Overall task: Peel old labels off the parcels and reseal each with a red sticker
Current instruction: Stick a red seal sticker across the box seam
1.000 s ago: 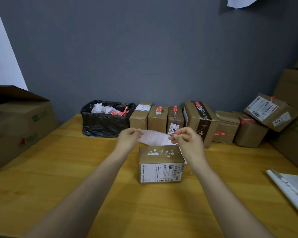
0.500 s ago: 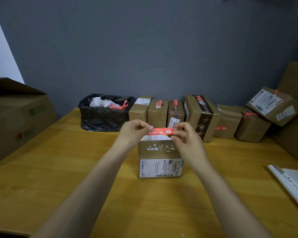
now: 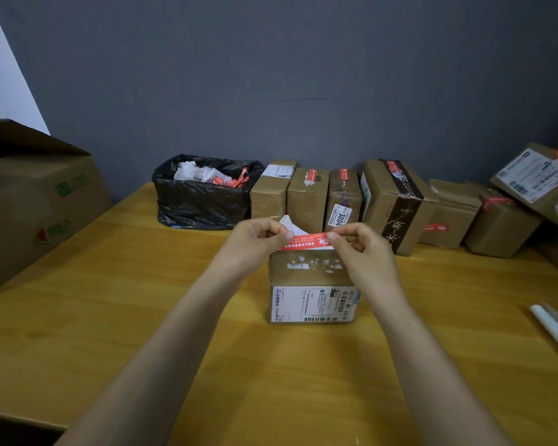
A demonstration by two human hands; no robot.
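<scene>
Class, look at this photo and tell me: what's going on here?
A person holds a red sticker stretched between the left hand and right hand, just above a parcel on the table. The parcel's top shows torn label scraps; its front carries a shipping label. Other parcels line the wall beside a black bag.

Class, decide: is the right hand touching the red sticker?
Touching. The head view shows the right hand pinching one end of the red sticker.

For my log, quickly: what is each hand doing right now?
Left hand: pinches the left end of the long red paper sticker.
Right hand: pinches its right end.
</scene>
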